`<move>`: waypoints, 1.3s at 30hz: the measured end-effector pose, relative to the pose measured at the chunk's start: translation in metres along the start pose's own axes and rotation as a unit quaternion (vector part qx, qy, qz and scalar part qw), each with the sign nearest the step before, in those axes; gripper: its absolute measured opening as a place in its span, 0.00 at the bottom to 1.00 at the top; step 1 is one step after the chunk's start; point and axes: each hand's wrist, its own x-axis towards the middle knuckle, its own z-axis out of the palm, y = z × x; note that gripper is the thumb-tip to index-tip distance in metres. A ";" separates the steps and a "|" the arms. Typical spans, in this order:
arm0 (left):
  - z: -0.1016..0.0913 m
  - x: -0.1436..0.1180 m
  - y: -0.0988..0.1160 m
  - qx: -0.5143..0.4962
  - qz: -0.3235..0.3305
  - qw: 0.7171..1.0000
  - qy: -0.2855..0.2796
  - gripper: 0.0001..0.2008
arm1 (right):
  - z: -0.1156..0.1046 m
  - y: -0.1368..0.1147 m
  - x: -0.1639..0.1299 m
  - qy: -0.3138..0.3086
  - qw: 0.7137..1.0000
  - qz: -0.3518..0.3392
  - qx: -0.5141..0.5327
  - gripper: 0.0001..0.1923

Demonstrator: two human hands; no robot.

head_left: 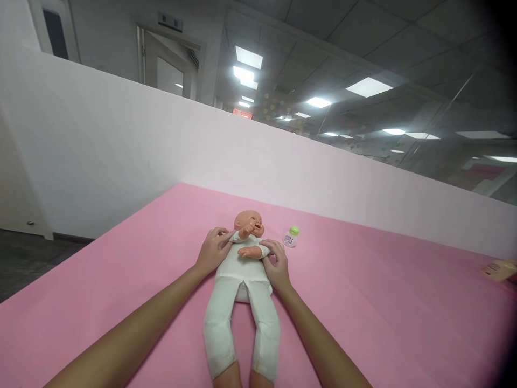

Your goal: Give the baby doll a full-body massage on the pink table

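Note:
A baby doll (242, 267) in white clothing lies on its back on the pink tabletop (161, 258), head at the far end and legs toward me. Its bare forearms are bent over its chest. My left hand (212, 250) is closed round the upper arm on the doll's left side as I see it, fingers and thumb on the sleeve. On the opposite side, my right hand (278, 265) grips the other sleeve near the elbow. Just beyond my right hand stands a small clear bottle (290, 238) with a green cap and a printed label.
A white partition wall (262, 156) runs along the table's far edge. At the far right lies a beige object (500, 269), partly cut off and blurred. The table's left edge drops to a dark floor (28, 264).

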 end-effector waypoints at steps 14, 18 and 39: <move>-0.008 0.005 0.010 -0.119 -0.131 0.984 0.026 0.14 | -0.001 0.002 0.005 0.044 0.980 0.155 0.116 0.16; -0.006 0.006 -0.002 -0.161 -0.219 0.959 0.080 0.19 | 0.000 0.012 0.007 0.137 0.937 0.227 0.226 0.20; 0.004 0.001 0.001 -0.027 -0.024 0.999 -0.007 0.19 | -0.002 -0.008 0.000 -0.018 0.998 -0.054 -0.026 0.24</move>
